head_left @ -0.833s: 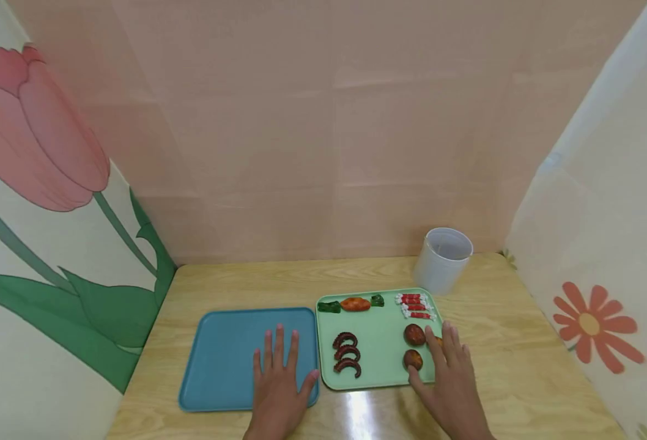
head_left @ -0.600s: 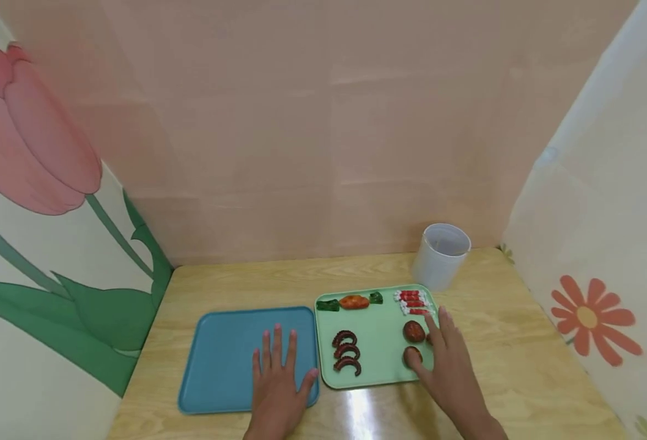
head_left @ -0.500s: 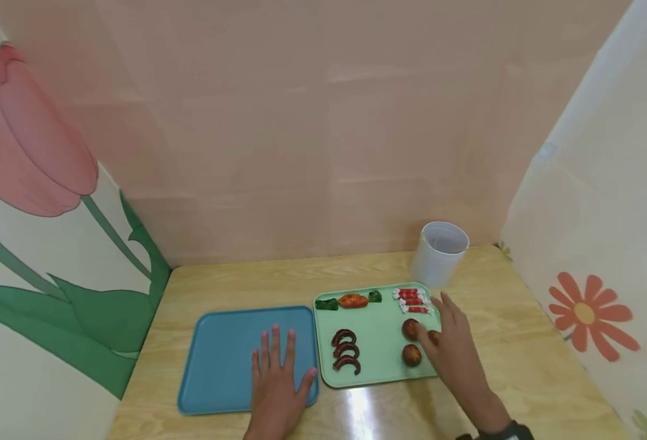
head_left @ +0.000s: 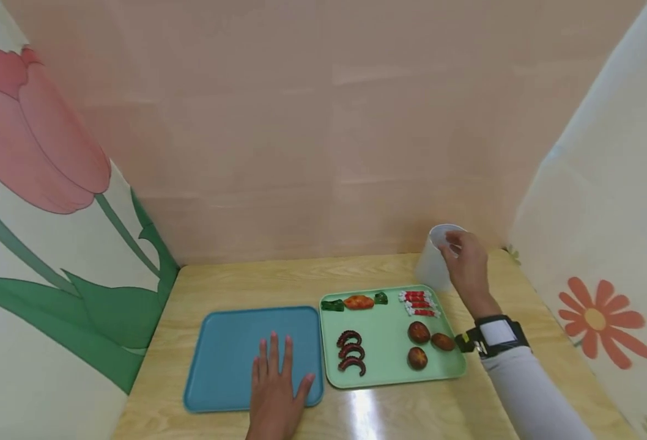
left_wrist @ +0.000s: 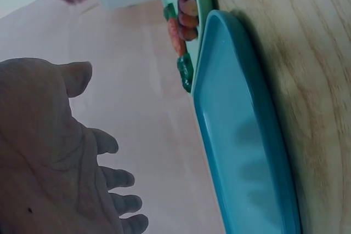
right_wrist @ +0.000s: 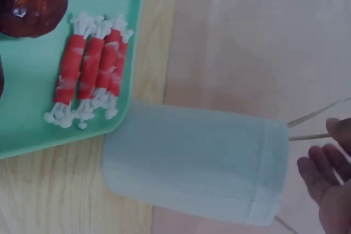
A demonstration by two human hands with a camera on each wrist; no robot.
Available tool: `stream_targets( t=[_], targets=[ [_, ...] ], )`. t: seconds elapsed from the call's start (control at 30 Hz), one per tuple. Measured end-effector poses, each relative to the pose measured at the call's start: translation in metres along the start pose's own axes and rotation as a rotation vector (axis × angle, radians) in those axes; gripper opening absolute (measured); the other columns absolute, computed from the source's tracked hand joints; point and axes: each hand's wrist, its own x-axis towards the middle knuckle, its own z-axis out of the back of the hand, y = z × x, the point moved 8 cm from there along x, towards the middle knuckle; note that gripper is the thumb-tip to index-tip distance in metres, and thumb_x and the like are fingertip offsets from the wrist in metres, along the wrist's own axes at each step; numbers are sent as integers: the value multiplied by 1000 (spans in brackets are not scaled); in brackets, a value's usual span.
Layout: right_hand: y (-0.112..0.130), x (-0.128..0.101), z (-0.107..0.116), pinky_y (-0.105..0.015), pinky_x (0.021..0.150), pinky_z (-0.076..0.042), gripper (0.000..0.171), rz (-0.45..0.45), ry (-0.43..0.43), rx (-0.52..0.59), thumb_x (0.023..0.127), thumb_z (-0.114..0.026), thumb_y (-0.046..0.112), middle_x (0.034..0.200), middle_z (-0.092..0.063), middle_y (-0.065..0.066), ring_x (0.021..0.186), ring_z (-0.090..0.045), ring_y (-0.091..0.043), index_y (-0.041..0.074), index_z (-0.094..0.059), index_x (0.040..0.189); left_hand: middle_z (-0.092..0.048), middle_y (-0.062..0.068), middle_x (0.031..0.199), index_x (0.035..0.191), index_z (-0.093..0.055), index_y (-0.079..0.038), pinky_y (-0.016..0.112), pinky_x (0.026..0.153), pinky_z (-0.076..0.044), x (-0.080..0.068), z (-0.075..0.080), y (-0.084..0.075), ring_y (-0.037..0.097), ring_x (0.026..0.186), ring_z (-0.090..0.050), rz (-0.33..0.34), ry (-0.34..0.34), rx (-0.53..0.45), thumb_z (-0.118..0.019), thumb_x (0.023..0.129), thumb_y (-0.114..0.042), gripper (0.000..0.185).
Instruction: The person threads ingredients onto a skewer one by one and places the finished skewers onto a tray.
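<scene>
Thin stick (right_wrist: 308, 137), end hidden in white cup (right_wrist: 192, 160), right hand (right_wrist: 333, 198) cut off, its grip impossible to tell, left hand (head_left: 275, 391) outspread

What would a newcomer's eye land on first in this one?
Probably the large pink tulip at the head view's left edge. Next, the green tray, low and right of centre, with its colourful food-like pieces. Then the right hand, at the mouth of the white container behind that tray.
</scene>
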Motion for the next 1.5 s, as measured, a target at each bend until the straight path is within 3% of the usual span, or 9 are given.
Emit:
stream_targets(
  t=[0.17, 0.27, 0.4, 0.6, 0.83, 1.0, 1.13, 1.27, 1.5],
  targets=[
    [-13, -1, 1, -47, 87, -60, 15, 16, -19, -41, 93, -71, -2, 105, -71, -25, 99, -71, -39, -7, -67, 107, -13, 18, 172, 164, -26, -14, 65, 125, -22, -1, -3, -1, 44, 159, -10, -12, 1, -10, -56, 101, -55, 80],
    [-9, 1, 7, -20, 86, -61, 14, 40, -58, -19, 95, -69, 0, 105, -72, -24, 98, -71, -38, -6, -69, 107, -14, 18, 172, 164, -26, -14, 65, 124, -24, -1, -5, -2, 44, 158, -11, -14, -5, -20, -56, 101, -55, 81],
    [9, 9, 25, 4, 83, -45, 13, 94, -175, 24, 96, -69, 3, 105, -72, -20, 96, -70, -27, -4, -70, 107, -14, 17, 172, 164, -25, -12, 63, 124, -25, -1, -4, -5, 43, 159, -11, -23, -14, -51, -55, 103, -52, 78],
    [69, 14, 79, -6, 85, -53, 13, 172, -410, 133, 95, -69, 3, 104, -72, -17, 95, -65, 0, -6, -72, 104, -28, 18, 168, 159, -33, -4, 59, 118, -39, 1, 16, -13, 41, 153, -31, -45, -144, -205, -58, 106, -31, 65],
    [161, -8, 125, -22, 85, -61, 20, 192, -504, 590, 89, -71, -9, 98, -69, -10, 87, -70, -15, -23, -63, 101, -61, 12, 145, 150, -51, -8, 49, 102, -56, -1, 49, -29, 32, 130, -62, -105, -347, -368, -58, 105, -15, 46],
    [210, -38, 107, -24, 88, -62, 15, 354, -338, 728, 83, -68, -21, 94, -69, -15, 89, -72, -18, -26, -59, 94, -73, 9, 126, 137, -64, -3, 35, 84, -64, -6, 71, -54, 24, 108, -74, -318, -550, -398, -67, 96, 0, 41],
    [235, -69, 74, -23, 85, -62, 15, 451, -83, 837, 79, -66, -28, 95, -70, -18, 92, -73, -18, -27, -56, 90, -74, 9, 125, 138, -64, -7, 29, 84, -63, -7, 78, -66, 22, 109, -74, -395, -578, -425, -74, 90, -5, 49],
    [248, -103, 44, -22, 80, -63, 19, 404, 102, 894, 79, -67, -30, 98, -70, -15, 92, -74, -15, -22, -58, 94, -74, 10, 125, 138, -65, -8, 30, 88, -63, -9, 78, -73, 24, 112, -73, -453, -555, -436, -78, 87, -10, 53],
    [252, -139, 7, -26, 81, -64, 27, 252, 262, 978, 80, -64, -30, 97, -68, -14, 89, -74, -16, -13, -63, 100, -79, 9, 98, 116, -76, -5, 16, 78, -61, -17, 76, -73, 19, 87, -78, -496, -611, -473, -80, 81, 5, 37]
  ],
)
